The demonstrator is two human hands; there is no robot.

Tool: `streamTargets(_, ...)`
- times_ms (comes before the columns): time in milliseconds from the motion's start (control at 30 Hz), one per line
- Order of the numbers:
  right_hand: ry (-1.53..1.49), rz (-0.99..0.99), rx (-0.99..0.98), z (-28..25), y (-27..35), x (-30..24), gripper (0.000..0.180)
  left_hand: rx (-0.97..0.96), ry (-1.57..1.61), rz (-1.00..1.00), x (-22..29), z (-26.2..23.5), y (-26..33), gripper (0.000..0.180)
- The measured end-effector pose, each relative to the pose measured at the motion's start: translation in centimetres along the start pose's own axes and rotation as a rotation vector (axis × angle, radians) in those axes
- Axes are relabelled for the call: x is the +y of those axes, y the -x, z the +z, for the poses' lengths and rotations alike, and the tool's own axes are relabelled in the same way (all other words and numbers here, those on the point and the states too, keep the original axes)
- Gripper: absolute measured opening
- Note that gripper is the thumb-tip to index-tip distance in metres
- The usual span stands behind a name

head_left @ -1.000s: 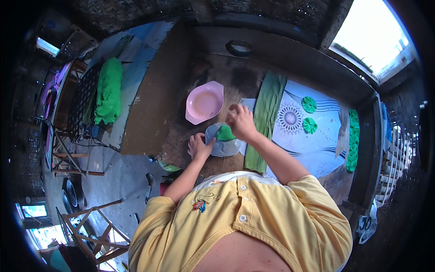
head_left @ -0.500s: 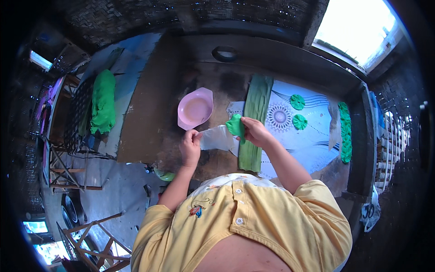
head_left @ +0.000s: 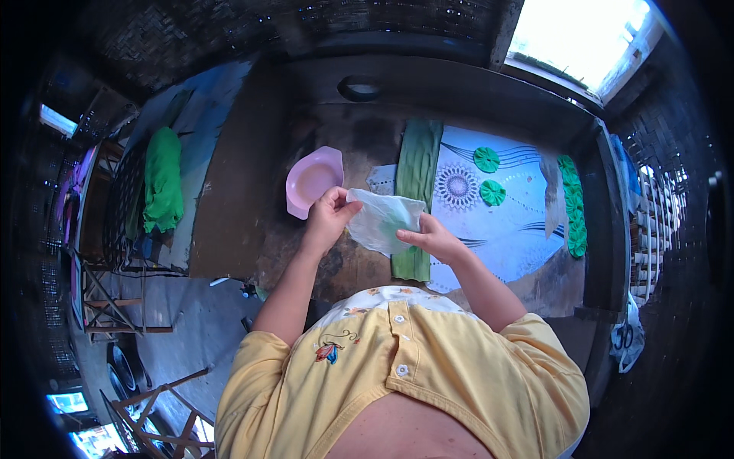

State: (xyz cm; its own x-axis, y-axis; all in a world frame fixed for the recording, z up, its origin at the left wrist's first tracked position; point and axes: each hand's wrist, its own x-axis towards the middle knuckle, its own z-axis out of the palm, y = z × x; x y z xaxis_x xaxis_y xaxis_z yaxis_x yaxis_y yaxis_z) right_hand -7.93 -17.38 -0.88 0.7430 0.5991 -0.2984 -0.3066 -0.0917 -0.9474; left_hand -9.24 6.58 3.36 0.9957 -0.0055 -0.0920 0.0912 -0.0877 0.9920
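Observation:
Both my hands are closed on a translucent white sheet (head_left: pixel 372 210), which looks like thin plastic, held up over the table. My left hand (head_left: pixel 329 220) pinches its left edge between thumb and fingers. My right hand (head_left: pixel 434 239) grips the lower right part, thumb on top. A soft green piece (head_left: pixel 392 223) shows faintly through the sheet near my right thumb; its shape is blurred. Left of the sheet, close to my left hand, stands a pink bowl (head_left: pixel 294 185) with shallow brownish contents. Behind my right hand lies a long green leaf-like strip (head_left: pixel 418 161).
On a white patterned sheet (head_left: pixel 520 153) to the right lie two green pleated discs (head_left: pixel 486 159). Several more line its far right edge. A green bundle (head_left: pixel 163 180) rests on the board at left. A dark ring (head_left: pixel 359 89) is by the back wall.
The green piece, held up in my right hand before, now shows behind the white sheet. My right hand has moved onto the sheet, which both hands now hold spread out.

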Motion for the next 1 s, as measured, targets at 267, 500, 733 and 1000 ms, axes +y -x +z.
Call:
streamTargets(267,0.143,0.02,0.25,-3.1,0.0,-1.6,0.032,0.245,-0.173,0.231,-4.0,3.8,2.2,0.029)
streamTargets(500,1.044,-0.031,0.082,-3.2,-2.0,4.2,0.036,-0.872,-0.955,0.496,-10.0,5.9,5.4,0.035)
streamTargets(733,1.422,-0.208,0.254,-2.4,-1.5,6.5,0.041,-1.048,-1.216,0.326,-8.7,6.8,4.6,0.037)
streamTargets(1000,1.515,-0.252,0.28,-3.0,-1.9,5.5,0.032,-1.202,-1.216,0.138,-8.4,7.2,3.4,0.039)
